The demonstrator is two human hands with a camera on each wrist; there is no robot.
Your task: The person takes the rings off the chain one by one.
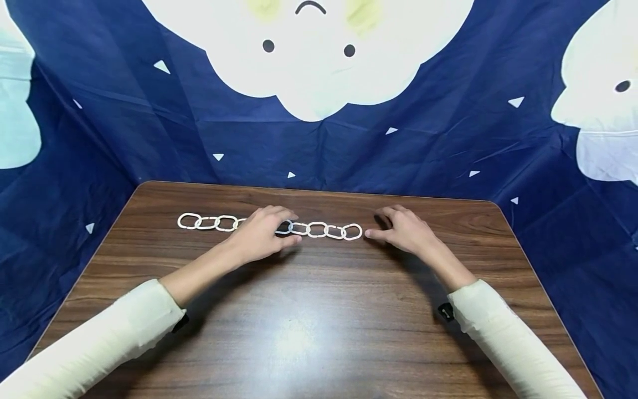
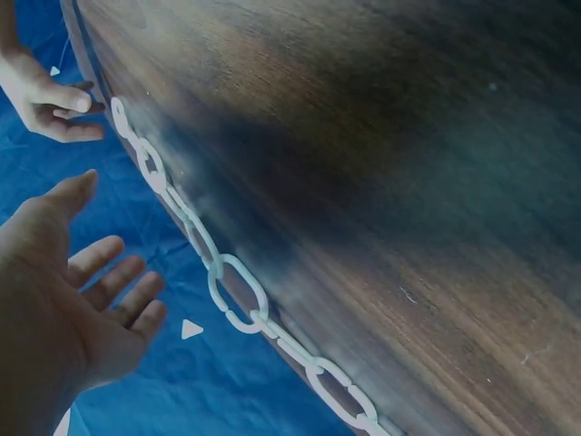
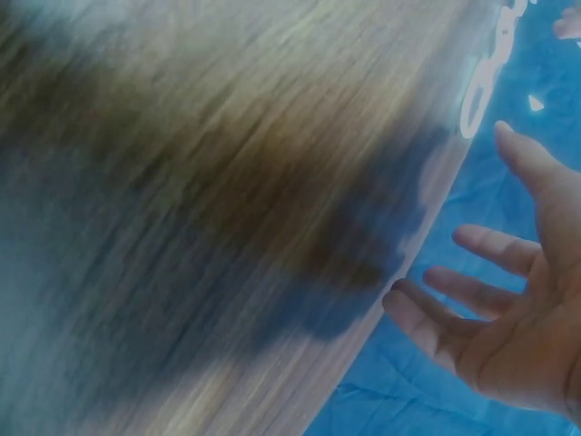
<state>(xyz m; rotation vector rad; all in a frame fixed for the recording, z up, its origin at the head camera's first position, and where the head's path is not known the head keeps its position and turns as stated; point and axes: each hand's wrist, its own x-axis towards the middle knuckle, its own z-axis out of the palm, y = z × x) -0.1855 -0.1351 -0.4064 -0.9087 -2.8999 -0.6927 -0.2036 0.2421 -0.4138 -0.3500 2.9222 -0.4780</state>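
Observation:
A white plastic chain of several linked oval rings lies stretched left to right across the far part of the table. In the head view my left hand hovers over its middle and hides some links, thumb and fingers apart. The left wrist view shows this hand with spread fingers, holding nothing, beside the chain. Just beyond the chain's right end is my right hand, its thumb tip close to the last link. Seen from the right wrist, that hand has loosely bent fingers and nothing in them.
The brown wood-grain table has rounded far corners and reflects a bright light spot. Dark blue fabric printed with white clouds and small triangles hangs close behind the table and along both sides.

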